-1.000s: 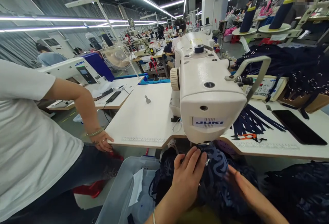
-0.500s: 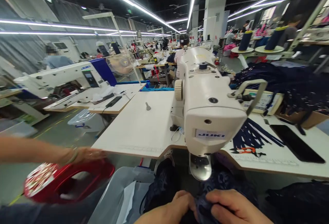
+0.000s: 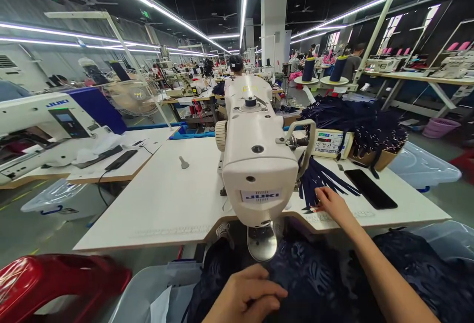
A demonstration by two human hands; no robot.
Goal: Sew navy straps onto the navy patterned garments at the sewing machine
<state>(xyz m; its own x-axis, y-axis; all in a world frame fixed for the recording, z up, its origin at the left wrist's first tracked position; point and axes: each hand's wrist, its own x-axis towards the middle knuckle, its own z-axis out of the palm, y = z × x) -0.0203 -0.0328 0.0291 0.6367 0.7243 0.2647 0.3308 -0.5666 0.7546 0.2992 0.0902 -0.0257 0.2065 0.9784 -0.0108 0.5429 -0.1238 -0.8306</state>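
My left hand (image 3: 250,293) is over dark navy patterned fabric (image 3: 307,273) in my lap, its fingers loosely bent and apart, nothing held in them. My right hand (image 3: 331,204) reaches over the table to the lower ends of several navy straps (image 3: 322,177). Its fingertips are pinched together there; what they hold, if anything, is hidden. Orange-handled thread snips (image 3: 314,209) lie partly covered beside that hand. Between my hands and farther back stands the white JUKI sewing machine (image 3: 259,160), with a shiny rounded metal part (image 3: 262,244) below its head.
A black phone (image 3: 370,188) lies to the right, below a control panel (image 3: 329,142) and a heap of navy straps (image 3: 355,115). On the table's left is a small grey metal piece (image 3: 183,163). A red stool (image 3: 62,283) and clear bin (image 3: 155,283) stand lower left.
My right hand has left the fabric and moved up to the straps. My left hand has let go of the fabric. The view turned right; another person's arm by the red stool is gone from sight.
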